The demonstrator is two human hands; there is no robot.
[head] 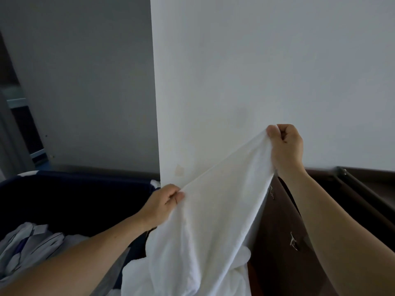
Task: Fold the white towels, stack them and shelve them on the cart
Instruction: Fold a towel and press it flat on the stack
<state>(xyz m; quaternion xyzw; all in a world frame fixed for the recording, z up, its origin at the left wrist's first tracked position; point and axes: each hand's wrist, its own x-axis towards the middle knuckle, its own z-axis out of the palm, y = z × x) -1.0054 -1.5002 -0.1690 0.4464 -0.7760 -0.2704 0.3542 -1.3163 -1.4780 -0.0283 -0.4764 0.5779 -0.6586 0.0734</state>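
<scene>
The towel (213, 221) hangs between the left grip (164, 201), lower, and the right grip (286, 146), higher, before the wall corner (157, 103). A laundry bin (74, 189) holding linens (36, 242) sits to its left, and a cabinet (277, 221) to its right.

Left hand (164, 201) low, just below frame centre, fingers curled, thumb and forefinger pinching the towel (213, 221) edge. Left forearm (96, 248) bare, reaching in from 8 o'clock toward centre, wrist roughly straight. Right hand (286, 146) higher, at 2 o'clock from the left hand, closed in a fist, back of hand toward camera, gripping the same edge near its top. Right forearm (333, 221) bare, rising from 4 o'clock. Hands well apart, edge stretched taut between them.
</scene>
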